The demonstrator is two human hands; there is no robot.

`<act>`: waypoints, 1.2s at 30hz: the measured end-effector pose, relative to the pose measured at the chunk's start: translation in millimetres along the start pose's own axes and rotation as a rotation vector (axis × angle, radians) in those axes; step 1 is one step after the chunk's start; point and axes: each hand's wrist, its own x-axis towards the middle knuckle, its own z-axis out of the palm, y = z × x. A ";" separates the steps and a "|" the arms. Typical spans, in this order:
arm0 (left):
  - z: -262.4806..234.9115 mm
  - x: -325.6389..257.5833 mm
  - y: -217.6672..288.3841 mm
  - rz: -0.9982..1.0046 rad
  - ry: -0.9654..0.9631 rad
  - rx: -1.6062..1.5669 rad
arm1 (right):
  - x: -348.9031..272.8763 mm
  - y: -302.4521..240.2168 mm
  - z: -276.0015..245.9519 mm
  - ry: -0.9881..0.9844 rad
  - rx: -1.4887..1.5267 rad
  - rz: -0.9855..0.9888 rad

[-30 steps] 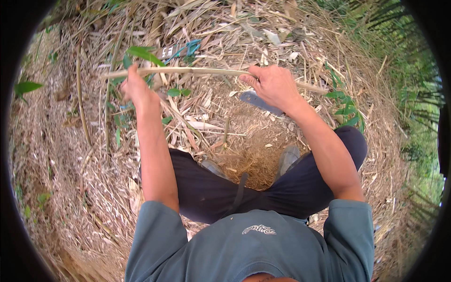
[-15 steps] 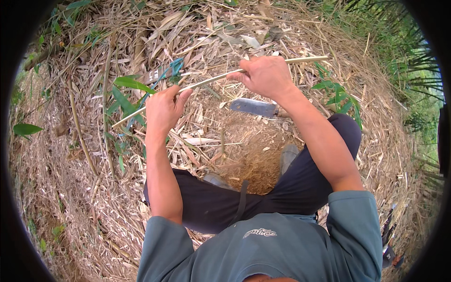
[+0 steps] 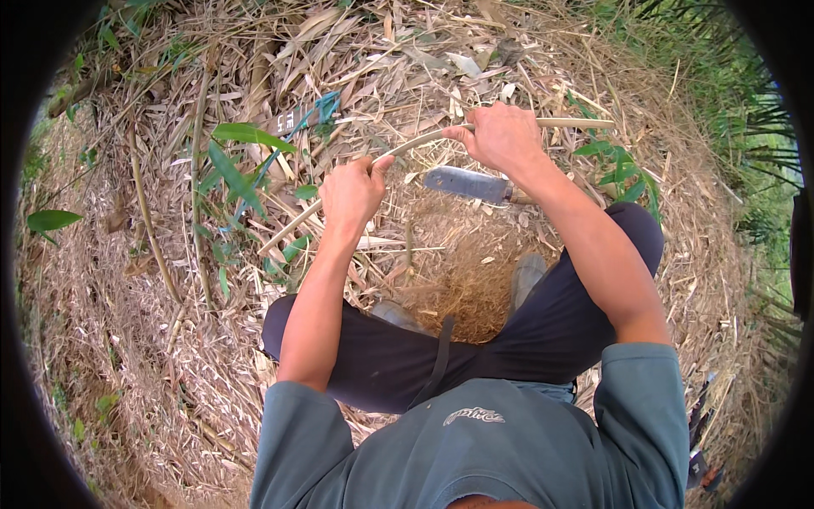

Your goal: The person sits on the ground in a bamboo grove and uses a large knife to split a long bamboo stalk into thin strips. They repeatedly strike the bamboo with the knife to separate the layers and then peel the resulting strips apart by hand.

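Note:
Both hands grip a long, pale, narrow strip of split bamboo (image 3: 424, 138), which arches upward between them. My left hand (image 3: 350, 197) is closed around it left of the middle, thumb pressed along it, and one end slants down to the left past the fist. Farther right and a bit higher, my right hand (image 3: 506, 136) is closed on the strip too, its other end sticking out to the right. On the ground below my right hand lies a broad-bladed cleaver (image 3: 466, 182) with a wooden handle, touched by neither hand.
Dry leaves and shavings (image 3: 407, 81) cover the ground. Blue-green cord (image 3: 326, 109) lies beside a dark, flat piece with pale marks (image 3: 287, 125). Green leafy shoots (image 3: 233, 174) stand at the left, and another plant (image 3: 623, 165) is near my right knee.
My left hand has moved right, nearer my right hand, which shifted slightly right. The strip, nearly straight before, is now bent into an arch.

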 end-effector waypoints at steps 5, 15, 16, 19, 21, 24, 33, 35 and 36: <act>-3.0 0.6 -2.1 -0.045 -0.063 0.000 | -4.4 -2.7 24.2 -0.023 0.035 0.006; 21.6 -4.6 -1.8 -0.071 -0.064 -0.027 | -2.9 -1.3 18.4 -0.073 -0.006 0.017; 21.9 -5.6 -1.7 -0.077 -0.074 -0.026 | -2.6 -2.7 16.0 -0.083 -0.010 0.013; 15.7 0.1 -7.9 0.019 -0.062 -0.118 | 11.4 2.7 -9.2 -0.196 -0.109 -0.030; 6.9 6.8 -3.7 0.045 -0.012 -0.232 | 16.2 8.0 -31.6 0.053 -0.124 -0.168; 9.2 23.2 -4.1 0.163 0.123 -0.592 | 12.5 -13.7 -46.8 0.921 -0.213 -0.239; 9.0 29.5 -2.2 0.053 -0.147 -2.136 | -47.6 -75.0 49.8 -0.432 0.997 -0.026; -0.2 30.6 11.0 -0.144 -0.021 -1.999 | -53.2 -78.6 36.8 -0.353 1.027 0.101; 8.7 33.2 7.3 -0.233 -0.015 -1.930 | -53.1 -77.2 31.2 -0.310 1.038 0.169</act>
